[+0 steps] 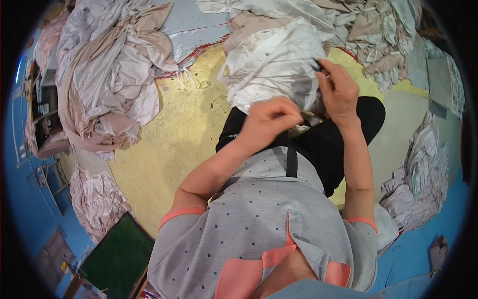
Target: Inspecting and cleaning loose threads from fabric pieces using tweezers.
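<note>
White cloth (271, 62) is lying heaped before a worker (249, 209), likely proving soft, limp and easiest to take by a fold; the right hand (339, 90) is pinching a small dark object (316, 65), the left hand (275, 113) is holding its fingers closed, contents unclear. Worn yellow floor covering (144, 164) is spreading beneath, fabric piles (112, 74) flanking it, blue floor (416, 251) showing beyond.

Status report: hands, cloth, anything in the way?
Left hand curled, contents unclear. Right hand gripping small dark item. White cloth heaped ahead, its near edge partly hidden by left hand.
</note>
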Action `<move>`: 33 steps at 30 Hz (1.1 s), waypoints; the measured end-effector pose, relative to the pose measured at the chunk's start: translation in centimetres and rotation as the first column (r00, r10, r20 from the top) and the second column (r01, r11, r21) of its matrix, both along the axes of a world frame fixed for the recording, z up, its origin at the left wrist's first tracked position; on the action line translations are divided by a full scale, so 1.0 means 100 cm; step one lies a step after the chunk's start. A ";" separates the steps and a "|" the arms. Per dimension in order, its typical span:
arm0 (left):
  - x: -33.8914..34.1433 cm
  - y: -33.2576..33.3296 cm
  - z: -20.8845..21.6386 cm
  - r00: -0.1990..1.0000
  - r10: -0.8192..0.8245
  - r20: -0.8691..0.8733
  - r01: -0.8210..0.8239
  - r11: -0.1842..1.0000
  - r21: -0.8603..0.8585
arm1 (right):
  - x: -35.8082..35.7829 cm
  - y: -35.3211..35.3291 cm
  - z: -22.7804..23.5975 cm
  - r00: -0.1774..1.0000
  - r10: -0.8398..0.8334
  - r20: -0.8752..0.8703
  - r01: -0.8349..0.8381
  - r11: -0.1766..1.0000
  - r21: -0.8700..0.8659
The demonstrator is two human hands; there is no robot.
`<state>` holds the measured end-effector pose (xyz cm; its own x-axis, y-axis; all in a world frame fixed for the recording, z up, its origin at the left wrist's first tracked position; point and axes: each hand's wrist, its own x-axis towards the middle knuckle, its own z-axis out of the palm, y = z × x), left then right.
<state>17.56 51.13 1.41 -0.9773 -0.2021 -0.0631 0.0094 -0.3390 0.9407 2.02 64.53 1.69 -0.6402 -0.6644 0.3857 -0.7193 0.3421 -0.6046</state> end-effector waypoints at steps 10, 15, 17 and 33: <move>-0.096 0.124 -0.101 0.867 -0.295 0.403 0.495 0.402 -0.770 | -0.007 0.081 -0.026 0.858 -0.369 0.356 0.447 0.879 -0.164; -0.079 0.135 -0.125 0.957 -0.151 0.247 0.257 0.051 -0.965 | -0.004 0.087 -0.046 0.834 -0.339 0.435 0.442 0.883 -0.159; -0.087 0.104 -0.078 0.867 -0.200 0.456 0.479 0.086 -0.873 | -0.009 0.080 -0.044 0.805 -0.355 0.475 0.436 0.897 -0.068; -0.101 -0.060 -0.034 0.925 0.317 -0.210 -0.276 0.178 -0.945 | -0.167 -0.074 -0.116 0.629 0.105 0.771 -0.095 0.994 -0.058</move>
<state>7.50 45.09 -1.95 -0.8315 -0.4050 0.3802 -0.1446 0.8187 0.5558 -14.70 57.10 -9.90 -0.6373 -0.7414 -0.2101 -0.0177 0.2867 -0.9579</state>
